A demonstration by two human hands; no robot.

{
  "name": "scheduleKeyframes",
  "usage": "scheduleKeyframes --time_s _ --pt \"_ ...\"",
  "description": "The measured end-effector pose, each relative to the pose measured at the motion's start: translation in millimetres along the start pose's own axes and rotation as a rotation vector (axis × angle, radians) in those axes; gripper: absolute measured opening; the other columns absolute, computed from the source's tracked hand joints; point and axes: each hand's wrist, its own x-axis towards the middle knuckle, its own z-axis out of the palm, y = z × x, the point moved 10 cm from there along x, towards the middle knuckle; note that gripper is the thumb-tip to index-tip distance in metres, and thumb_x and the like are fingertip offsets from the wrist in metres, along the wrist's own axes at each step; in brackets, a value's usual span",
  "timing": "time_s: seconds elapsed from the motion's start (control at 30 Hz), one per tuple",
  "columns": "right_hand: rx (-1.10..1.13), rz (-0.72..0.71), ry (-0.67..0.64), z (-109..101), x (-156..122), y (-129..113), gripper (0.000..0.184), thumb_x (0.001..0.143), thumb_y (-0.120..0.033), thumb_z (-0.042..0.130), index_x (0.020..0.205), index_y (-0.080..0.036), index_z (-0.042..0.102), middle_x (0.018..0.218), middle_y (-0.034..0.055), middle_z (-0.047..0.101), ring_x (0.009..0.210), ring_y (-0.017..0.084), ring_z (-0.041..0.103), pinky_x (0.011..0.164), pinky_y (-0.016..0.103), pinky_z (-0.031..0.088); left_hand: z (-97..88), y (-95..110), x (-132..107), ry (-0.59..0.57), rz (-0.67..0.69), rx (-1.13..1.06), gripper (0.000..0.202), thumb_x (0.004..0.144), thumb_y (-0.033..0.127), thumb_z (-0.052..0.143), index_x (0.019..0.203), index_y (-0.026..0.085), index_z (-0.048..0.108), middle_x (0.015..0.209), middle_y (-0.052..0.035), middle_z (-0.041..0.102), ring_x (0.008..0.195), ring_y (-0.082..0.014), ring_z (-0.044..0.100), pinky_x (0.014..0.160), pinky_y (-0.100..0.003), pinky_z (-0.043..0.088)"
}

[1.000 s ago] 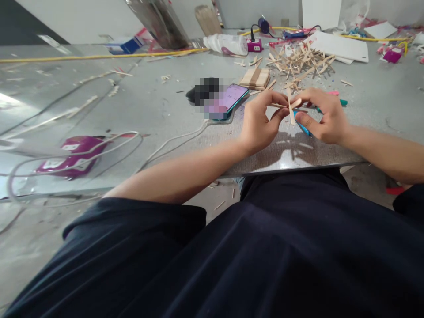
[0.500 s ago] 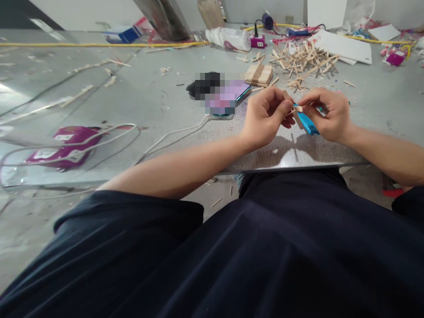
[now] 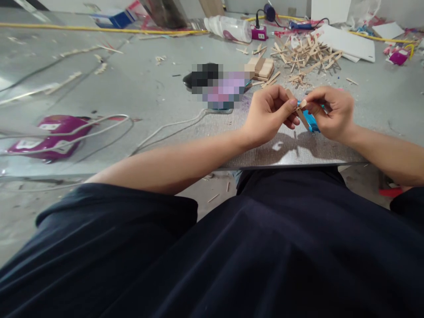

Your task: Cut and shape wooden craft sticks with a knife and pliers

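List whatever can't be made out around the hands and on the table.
All in the head view:
- Sticks: where they meet is covered by the fingertips of the left hand and right hand.
- Blue thing: partly behind the right hand; its full shape is hidden.
- Phone: screen masked by blurry square blocks.
- Dark container: top cut off by the upper edge.

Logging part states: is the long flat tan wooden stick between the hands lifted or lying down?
Lifted: the stick sits in the left hand's fingers, its shadow falling separately on the grey tabletop.
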Motion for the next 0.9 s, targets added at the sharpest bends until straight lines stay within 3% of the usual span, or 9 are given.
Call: scheduleKeyframes --time_s 0.13,0.33,0.47,0.73,0.9 --pt "0.041 0.066 -0.032 2 -1 6 0.038 0.115 -0.066 0.072 0.105 -0.031 0.083 0.097 0.0054 0.085 0.085 0.026 0.081 0.085 0.047 0.071 1.2 2 -2 0.008 -0.031 -0.003 0.064 0.099 0.082 0.085 0.096 0.024 0.059 0.082 -0.0004 0.08 0.074 -0.0182 0.085 0.066 -0.031 0.073" --pt "0.044 -0.053 0.044 -4 3 -3 0.027 0.111 -0.058 0.078 0.104 -0.033 0.083 0.091 0.0008 0.084 0.076 0.022 0.077 0.07 0.04 0.066 3.6 1 2 0.009 -0.033 -0.078 0.051 0.104 0.064 0.089 0.096 0.024 0.058 0.078 -0.0006 0.079 0.071 -0.0176 0.084 0.066 -0.03 0.073" --pt "0.032 -0.058 0.022 -4 4 -3 0.028 0.111 -0.062 0.077 0.103 -0.036 0.083 0.095 0.002 0.084 0.08 0.026 0.079 0.077 0.049 0.068 1.7 6 4 0.04 0.009 -0.074 0.047 0.107 0.059 0.087 0.094 0.024 0.059 0.078 -0.0002 0.079 0.068 -0.0157 0.082 0.061 -0.026 0.069" --pt "-0.023 -0.071 -0.03 -6 7 -16 0.022 0.114 -0.058 0.071 0.105 -0.044 0.085 0.098 0.0008 0.087 0.085 0.03 0.08 0.083 0.056 0.07 2.8 9 3 0.047 0.047 0.006 0.055 0.105 0.072 0.084 0.092 0.024 0.06 0.073 0.0012 0.077 0.063 -0.0139 0.078 0.056 -0.024 0.065" --pt "-0.049 -0.073 -0.033 -3 10 -14 0.032 0.113 -0.067 0.068 0.099 -0.044 0.084 0.093 0.0018 0.086 0.081 0.03 0.077 0.08 0.055 0.068 4.7 17 3 0.031 0.091 0.001 0.053 0.109 0.068 0.081 0.089 0.026 0.056 0.072 0.0017 0.074 0.057 -0.0127 0.073 0.053 -0.024 0.059"
